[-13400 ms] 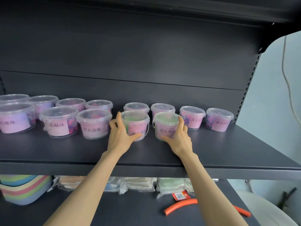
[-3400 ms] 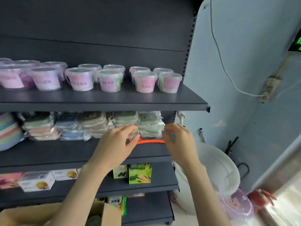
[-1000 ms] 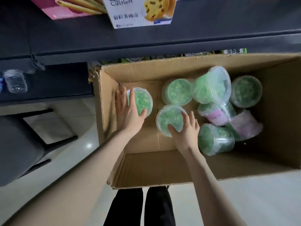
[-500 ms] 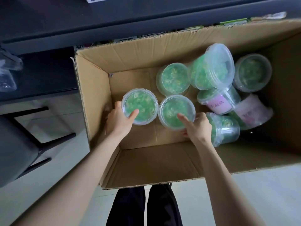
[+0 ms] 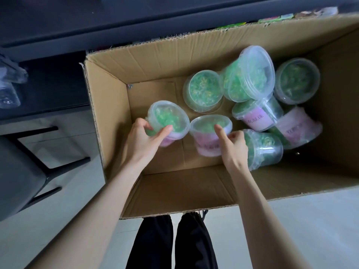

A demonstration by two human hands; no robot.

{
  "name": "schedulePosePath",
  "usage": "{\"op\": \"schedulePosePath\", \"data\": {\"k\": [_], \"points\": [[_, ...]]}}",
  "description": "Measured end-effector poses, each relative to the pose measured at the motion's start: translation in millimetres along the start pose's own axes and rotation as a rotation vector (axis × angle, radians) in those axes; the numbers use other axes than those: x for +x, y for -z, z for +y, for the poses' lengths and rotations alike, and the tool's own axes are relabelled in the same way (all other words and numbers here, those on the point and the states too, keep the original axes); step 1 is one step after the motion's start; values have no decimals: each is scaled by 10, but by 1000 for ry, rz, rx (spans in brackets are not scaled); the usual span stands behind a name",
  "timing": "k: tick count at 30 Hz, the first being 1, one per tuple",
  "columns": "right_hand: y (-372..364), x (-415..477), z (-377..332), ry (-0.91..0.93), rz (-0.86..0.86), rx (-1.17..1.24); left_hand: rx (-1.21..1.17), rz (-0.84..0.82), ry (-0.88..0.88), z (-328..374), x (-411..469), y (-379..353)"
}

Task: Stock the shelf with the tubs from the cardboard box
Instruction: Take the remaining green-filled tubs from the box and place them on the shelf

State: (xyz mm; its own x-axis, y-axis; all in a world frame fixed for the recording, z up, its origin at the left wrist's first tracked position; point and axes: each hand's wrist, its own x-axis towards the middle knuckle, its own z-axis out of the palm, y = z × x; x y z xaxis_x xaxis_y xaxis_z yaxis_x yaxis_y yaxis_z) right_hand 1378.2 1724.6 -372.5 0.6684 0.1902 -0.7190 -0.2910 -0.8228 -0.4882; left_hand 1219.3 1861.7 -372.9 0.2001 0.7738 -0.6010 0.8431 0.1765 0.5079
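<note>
Left grip [image 5: 143,138] is wrapped round one tub [image 5: 168,121], thumb just under the lid rim. Right grip [image 5: 233,146] holds a second tub [image 5: 208,136], thumb up on the lid. Both tubs are tilted and look just off the floor of the cardboard box [image 5: 108,117]. They're thin clear plastic with slick walls, probably light and a bit flexy. Take them round the wall under the rim, not by the snap lid. The pink label likely helps friction, and the loose green fill may shift. Touching the right grip's right side is a tub on its side [image 5: 266,150]. Beyond the grips is an upright tub [image 5: 203,90], with more heaped to its right. The box is matte corrugated card. The dark shelf [image 5: 136,22] is past the box.
</note>
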Motion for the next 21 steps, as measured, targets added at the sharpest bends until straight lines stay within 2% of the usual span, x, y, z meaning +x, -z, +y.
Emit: {"op": "schedulePosePath", "data": {"k": [3, 6, 10, 14, 17, 21], "points": [[31, 18, 1, -5, -115, 54, -7, -39, -1, -5, 23, -19], [-77, 40, 72, 9, -153, 49, -24, -65, -6, -6, 49, -114], [-200, 109, 113, -74, -220, 211, -81, -89, 105, -5, 172, -235], [-241, 173, 116, -64, -218, 306, -310, -118, 193, 39, 270, -309], [-187, 88, 70, -144, -206, 317, -434, -72, 249, 93, 212, -282], [151, -248, -51, -153, -241, 373, -564, -41, 315, 232, -214, -57]]}}
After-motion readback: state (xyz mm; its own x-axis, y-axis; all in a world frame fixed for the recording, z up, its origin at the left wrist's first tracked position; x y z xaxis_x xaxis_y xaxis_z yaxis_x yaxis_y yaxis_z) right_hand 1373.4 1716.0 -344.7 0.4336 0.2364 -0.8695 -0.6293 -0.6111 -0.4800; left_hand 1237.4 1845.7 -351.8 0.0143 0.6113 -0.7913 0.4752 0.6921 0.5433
